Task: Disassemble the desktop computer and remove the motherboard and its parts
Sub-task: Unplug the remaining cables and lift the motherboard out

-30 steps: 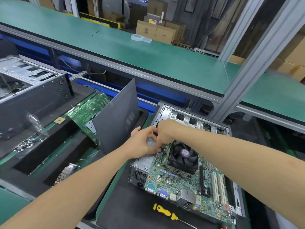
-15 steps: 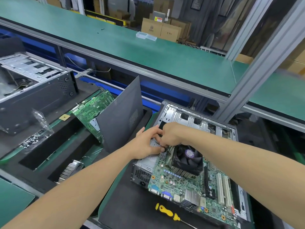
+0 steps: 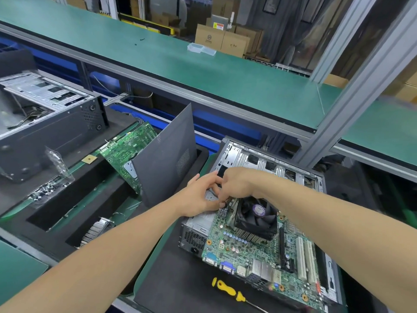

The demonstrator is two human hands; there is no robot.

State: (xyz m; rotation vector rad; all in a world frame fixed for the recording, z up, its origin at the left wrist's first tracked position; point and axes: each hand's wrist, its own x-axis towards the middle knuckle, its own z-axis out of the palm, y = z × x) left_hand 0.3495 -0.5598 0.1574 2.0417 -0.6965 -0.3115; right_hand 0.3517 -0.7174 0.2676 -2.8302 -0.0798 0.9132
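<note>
An open desktop case lies flat on a black mat, its green motherboard exposed. A black cooler fan sits on the board over a finned heatsink. Both hands meet at the fan's far-left corner, above the grey power supply. My left hand has its fingers curled against the right hand. My right hand bends its fingertips down to the board's edge, pinching something small that the fingers hide.
A yellow-handled screwdriver lies on the mat in front of the case. A grey side panel leans upright to the left over another green board. A second case, a screw bag and a loose heatsink sit at left.
Both hands stay together at the fan's far-left corner, with only small finger shifts. The camera has tilted a little, so the scene sits lower in the frame.
</note>
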